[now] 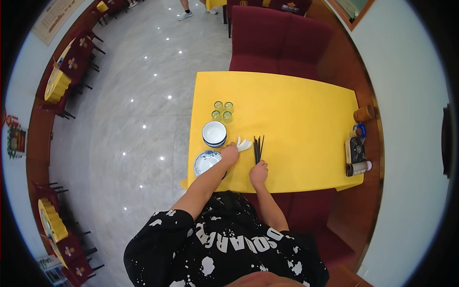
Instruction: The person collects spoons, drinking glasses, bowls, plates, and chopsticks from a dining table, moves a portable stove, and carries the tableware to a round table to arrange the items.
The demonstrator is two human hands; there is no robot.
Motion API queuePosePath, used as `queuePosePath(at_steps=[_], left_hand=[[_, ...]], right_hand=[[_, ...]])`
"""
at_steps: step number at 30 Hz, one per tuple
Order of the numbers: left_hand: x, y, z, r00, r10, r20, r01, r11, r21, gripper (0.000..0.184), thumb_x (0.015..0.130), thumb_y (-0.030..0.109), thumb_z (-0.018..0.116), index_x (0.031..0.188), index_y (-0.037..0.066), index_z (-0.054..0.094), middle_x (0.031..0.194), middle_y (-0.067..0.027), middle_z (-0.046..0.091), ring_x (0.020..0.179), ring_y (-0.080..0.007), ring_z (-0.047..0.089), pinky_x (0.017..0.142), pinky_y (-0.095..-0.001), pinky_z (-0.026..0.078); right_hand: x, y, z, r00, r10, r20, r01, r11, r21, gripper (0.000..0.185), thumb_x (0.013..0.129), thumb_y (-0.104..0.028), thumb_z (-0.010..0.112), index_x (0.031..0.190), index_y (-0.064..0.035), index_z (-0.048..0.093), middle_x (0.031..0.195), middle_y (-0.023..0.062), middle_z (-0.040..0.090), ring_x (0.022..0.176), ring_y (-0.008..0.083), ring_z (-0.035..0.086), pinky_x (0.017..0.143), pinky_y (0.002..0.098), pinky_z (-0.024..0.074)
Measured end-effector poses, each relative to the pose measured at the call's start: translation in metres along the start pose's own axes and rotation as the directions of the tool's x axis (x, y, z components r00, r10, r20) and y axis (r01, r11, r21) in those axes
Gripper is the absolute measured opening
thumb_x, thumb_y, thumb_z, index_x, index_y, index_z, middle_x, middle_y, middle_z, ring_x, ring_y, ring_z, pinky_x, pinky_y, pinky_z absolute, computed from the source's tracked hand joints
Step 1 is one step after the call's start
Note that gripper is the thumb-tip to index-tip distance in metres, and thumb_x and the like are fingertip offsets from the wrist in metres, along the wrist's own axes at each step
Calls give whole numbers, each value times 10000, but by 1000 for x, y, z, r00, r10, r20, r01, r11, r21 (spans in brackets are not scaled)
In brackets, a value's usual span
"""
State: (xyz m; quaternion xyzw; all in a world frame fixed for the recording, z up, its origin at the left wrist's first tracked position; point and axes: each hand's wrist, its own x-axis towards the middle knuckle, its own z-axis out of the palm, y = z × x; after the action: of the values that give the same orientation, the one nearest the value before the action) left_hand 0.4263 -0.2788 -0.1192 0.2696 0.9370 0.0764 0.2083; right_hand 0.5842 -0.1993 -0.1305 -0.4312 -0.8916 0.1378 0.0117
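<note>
My left hand (230, 154) is closed on white spoons (244, 144), which fan out from its fingers over the yellow table (296, 124). To its right, my right hand (258, 174) grips the near ends of a bundle of dark chopsticks (258, 149), whose far ends spread slightly. Stacked white bowls (214, 132) with blue outer sides stand just beyond my left hand. Blue-patterned plates (206, 161) lie nearer to me, partly covered by my left forearm. Several small greenish glasses (223, 110) stand together behind the bowls.
At the table's right edge are a brown cup-like holder (364, 114), a dark box (355, 149) and a bottle (358, 168). A dark red bench (282, 40) stands beyond the table. A person's legs (185, 9) show at the top.
</note>
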Motion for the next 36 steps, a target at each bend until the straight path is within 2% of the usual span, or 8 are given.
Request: queuePosePath(at_steps=[6, 10, 15, 22, 26, 31, 34, 36], left_hand=[[-7, 11, -7, 986, 84, 145, -74, 994, -76, 288, 940, 148, 465, 1183, -6, 459, 943, -219, 727, 863, -367, 721, 899, -615, 426], [-19, 10, 8, 982, 41, 185, 8, 967, -254, 362, 909, 195, 500, 1170, -57, 504, 998, -282, 697, 919, -422, 695, 877, -579, 476], [-51, -4, -22, 962, 129, 242, 17, 852, -524, 385, 884, 222, 501, 1093, -95, 564, 1031, -348, 656, 971, -464, 660, 851, -521, 512], [-135, -71, -60, 947, 150, 284, 172, 512, -842, 280, 922, 129, 490, 1168, 11, 551, 754, -58, 601, 619, -135, 575, 581, -292, 477], [-180, -112, -73, 967, 46, 252, 206, 448, -870, 354, 917, 86, 476, 1254, 0, 534, 750, -49, 584, 621, -130, 565, 580, -285, 468], [-219, -158, -72, 973, -16, 230, 230, 172, -958, 387, 915, 68, 466, 1289, -28, 497, 752, -55, 583, 628, -144, 578, 600, -283, 476], [-238, -170, -83, 972, -81, 222, 228, 66, -971, 417, 928, 67, 458, 1330, -42, 460, 756, -60, 584, 638, -160, 597, 618, -287, 487], [-245, -180, -84, 971, -109, 212, 212, -13, -977, 433, 959, 82, 454, 1374, -34, 426, 775, -55, 583, 635, -160, 611, 573, -279, 486]], right_hand=[[13, 2, -16, 988, 52, 142, -70, 990, 120, 360, 831, -154, 620, 1063, 89, 491, 991, 282, 616, 838, 439, 672, 709, 489, 567], [15, 11, -22, 958, 182, 222, -235, 941, 244, 362, 862, -215, 613, 1014, 100, 520, 896, 324, 655, 867, 482, 657, 770, 521, 532], [4, 3, -20, 972, 193, 138, -227, 924, 307, 443, 860, -318, 679, 983, 88, 552, 881, 324, 664, 850, 474, 663, 775, 519, 526], [7, -17, -5, 973, 114, 200, -169, 943, 287, 412, 844, -313, 685, 930, 82, 608, 878, 291, 676, 845, 450, 664, 762, 499, 530], [13, -29, -15, 959, 111, 261, -169, 962, 212, 341, 864, -254, 599, 877, 86, 621, 816, 250, 680, 810, 412, 685, 746, 465, 543], [14, -17, -16, 842, 4, 540, -476, 478, 738, 222, 932, -174, 478, 914, 35, 553, 778, 182, 653, 692, 300, 669, 655, 414, 554], [-7, -30, -34, 815, -67, 576, -573, 58, 818, 117, 980, -149, 461, 998, -35, 479, 729, 96, 573, 604, 243, 610, 564, 416, 557], [-11, -39, -44, 809, -61, 584, -584, 21, 811, 93, 987, -152, 476, 1016, -65, 459, 723, 77, 543, 577, 219, 580, 546, 407, 547]])
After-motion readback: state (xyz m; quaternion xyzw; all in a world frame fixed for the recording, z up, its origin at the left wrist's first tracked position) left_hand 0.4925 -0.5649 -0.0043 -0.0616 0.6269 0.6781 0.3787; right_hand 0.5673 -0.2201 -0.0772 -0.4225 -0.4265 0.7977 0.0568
